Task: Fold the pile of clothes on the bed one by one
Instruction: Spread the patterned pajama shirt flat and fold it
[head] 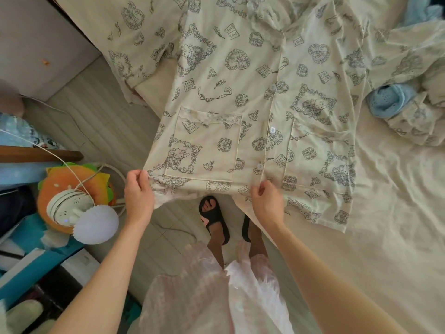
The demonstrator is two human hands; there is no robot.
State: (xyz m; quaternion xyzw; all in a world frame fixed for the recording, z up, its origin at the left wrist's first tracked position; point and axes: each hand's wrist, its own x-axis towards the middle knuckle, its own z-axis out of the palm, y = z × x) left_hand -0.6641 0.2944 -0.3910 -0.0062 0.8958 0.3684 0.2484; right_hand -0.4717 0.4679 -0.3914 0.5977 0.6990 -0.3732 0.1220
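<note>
A cream pyjama shirt (240, 92) with dark line prints, white buttons and two lace-trimmed pockets lies front up across the bed corner, its hem hanging over the edge. My left hand (138, 191) pinches the hem at its left corner. My right hand (266, 201) pinches the hem near the button placket. More clothes lie at the right: a crumpled cream printed piece (414, 75), a light blue knitted item (387, 100) and blue fabric (423, 10) at the top right corner.
The bed's cream sheet (385, 225) spreads at the right. On the left stand a grey cabinet (41, 44), an orange plush toy (72, 182) with a white round device and cable, and blue boxes. My feet in black slippers (214, 218) stand on the tiled floor.
</note>
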